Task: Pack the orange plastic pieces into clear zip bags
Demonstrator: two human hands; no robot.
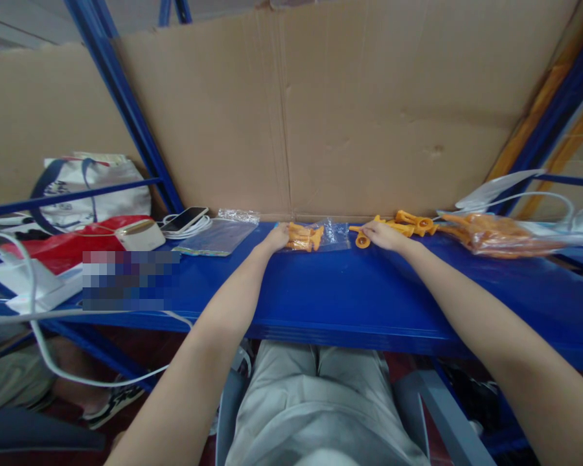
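My left hand point(278, 238) is closed on the near end of a small clear plastic bag point(337, 234) lying on the blue shelf. Several orange plastic pieces point(304, 237) lie in that bag, side by side. To the right, my right hand point(383, 234) has its fingers closed on an orange plastic piece with a round, cup-like end point(363, 240). Just behind that hand is a small heap of loose orange pieces point(415, 223) of the same look. My fingertips are small in view, and part of each grip is hidden.
A large clear bag of orange pieces point(500, 236) lies at the right. Flat clear bags point(218, 236) are left of my hands, near a phone point(187, 220) and coiled white cable. A red bag point(72, 243) lies farther left. Cardboard point(344, 116) stands behind the blue shelf point(320, 291).
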